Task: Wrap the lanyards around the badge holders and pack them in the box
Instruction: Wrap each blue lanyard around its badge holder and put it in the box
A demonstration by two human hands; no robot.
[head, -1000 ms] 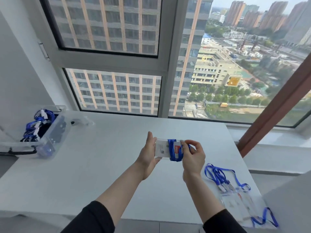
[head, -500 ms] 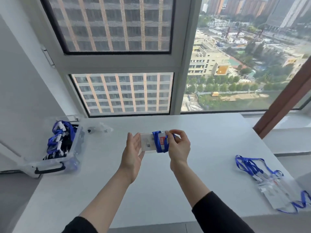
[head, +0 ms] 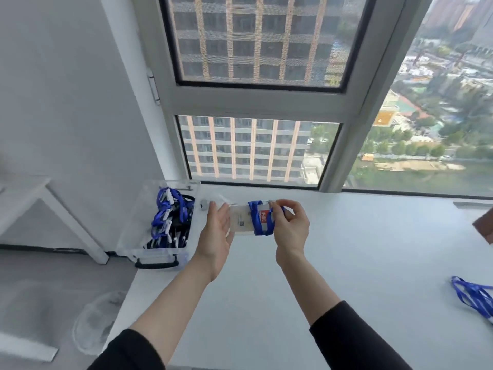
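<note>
the right hand (head: 290, 228) pinches the lanyard-wrapped badge holder (head: 246, 218) above the table (head: 360, 263), the left hand (head: 217, 231) flat-fingered against its end, near the box (head: 157, 252).

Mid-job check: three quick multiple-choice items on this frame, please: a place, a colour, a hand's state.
1. Where is the clear box relative to the left hand?
A) left of it B) right of it C) on the floor
2. What colour is the lanyard round the held badge holder?
A) red B) green C) blue
3. What is the right hand doing?
A) hanging empty B) pinching the badge holder C) reaching into the box
Answers: 1 A, the box sits at the table's left edge; 2 C, blue bands cross the holder; 3 B, it grips the holder's right end.
</note>
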